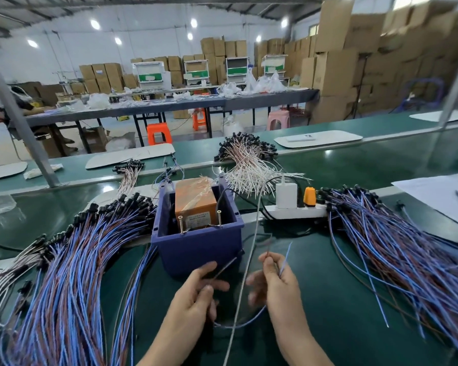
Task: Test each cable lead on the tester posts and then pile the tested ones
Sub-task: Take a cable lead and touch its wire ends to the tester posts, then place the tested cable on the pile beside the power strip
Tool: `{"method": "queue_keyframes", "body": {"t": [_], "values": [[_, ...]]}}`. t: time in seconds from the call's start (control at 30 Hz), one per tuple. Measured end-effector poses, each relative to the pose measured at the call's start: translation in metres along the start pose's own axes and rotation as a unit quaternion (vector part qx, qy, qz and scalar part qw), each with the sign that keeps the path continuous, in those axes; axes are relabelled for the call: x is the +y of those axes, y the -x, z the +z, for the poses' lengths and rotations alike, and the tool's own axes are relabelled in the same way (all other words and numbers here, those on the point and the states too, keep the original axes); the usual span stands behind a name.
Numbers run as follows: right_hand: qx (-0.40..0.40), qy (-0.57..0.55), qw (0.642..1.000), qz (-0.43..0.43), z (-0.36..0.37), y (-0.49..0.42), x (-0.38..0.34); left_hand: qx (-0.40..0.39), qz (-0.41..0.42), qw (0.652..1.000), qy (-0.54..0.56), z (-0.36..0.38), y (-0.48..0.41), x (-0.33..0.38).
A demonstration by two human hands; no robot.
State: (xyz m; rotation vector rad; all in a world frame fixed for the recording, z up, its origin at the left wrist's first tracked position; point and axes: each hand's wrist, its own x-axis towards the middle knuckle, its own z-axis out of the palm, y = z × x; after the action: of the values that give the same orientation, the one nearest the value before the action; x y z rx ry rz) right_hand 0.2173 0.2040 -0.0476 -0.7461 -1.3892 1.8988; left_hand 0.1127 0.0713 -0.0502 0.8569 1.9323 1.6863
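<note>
Just in front of the blue tester box (196,249), one cable lead (236,324), sagging in a slack loop. Left grip (193,299) pinching a brown end; right grip (275,286) pinching the blue and brown tips. Probably featherlight, limp and a little springy, so best pinched close behind the tips to steer them onto the posts (180,225) inside the box. Flanking the box, a left heap (77,260) and a right heap (394,247).

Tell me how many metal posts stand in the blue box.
2. The left post and the right post stand side by side inside the blue box, before the orange block. Others may be hidden.
</note>
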Motion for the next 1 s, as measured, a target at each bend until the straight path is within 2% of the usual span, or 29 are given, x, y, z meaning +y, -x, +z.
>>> {"method": "queue_keyframes", "body": {"t": [0.17,0.3,0.4,0.5,0.6,0.73,0.83,0.9,1.0], "values": [[0.108,0.008,0.994,0.002,-0.001,0.001,0.000,-0.064,0.023,0.997,-0.034,0.001,0.005,0.008],[0.166,0.004,0.986,-0.014,-0.003,0.002,-0.006,-0.072,0.055,0.992,-0.082,0.004,0.014,0.015],[0.198,-0.032,0.979,-0.028,-0.008,0.000,-0.012,-0.002,0.124,0.985,-0.118,0.006,0.017,0.025],[0.212,-0.063,0.974,-0.045,-0.021,0.001,-0.018,0.112,0.240,0.954,-0.139,0.001,0.013,0.044],[0.176,-0.064,0.982,-0.030,-0.038,0.005,-0.023,0.165,0.218,0.954,-0.121,-0.006,0.004,0.069],[0.122,-0.114,0.986,-0.012,-0.054,0.013,-0.031,0.149,0.202,0.966,-0.059,-0.003,-0.013,0.095],[0.121,-0.244,0.962,0.004,-0.071,0.016,-0.042,0.116,0.163,0.978,0.056,0.020,-0.034,0.104],[0.133,-0.317,0.939,0.014,-0.087,0.019,-0.048,0.106,0.141,0.980,0.093,0.042,-0.051,0.108],[0.156,-0.359,0.920,-0.005,-0.111,0.028,-0.056,0.074,0.107,0.983,0.129,0.082,-0.073,0.116]]}}
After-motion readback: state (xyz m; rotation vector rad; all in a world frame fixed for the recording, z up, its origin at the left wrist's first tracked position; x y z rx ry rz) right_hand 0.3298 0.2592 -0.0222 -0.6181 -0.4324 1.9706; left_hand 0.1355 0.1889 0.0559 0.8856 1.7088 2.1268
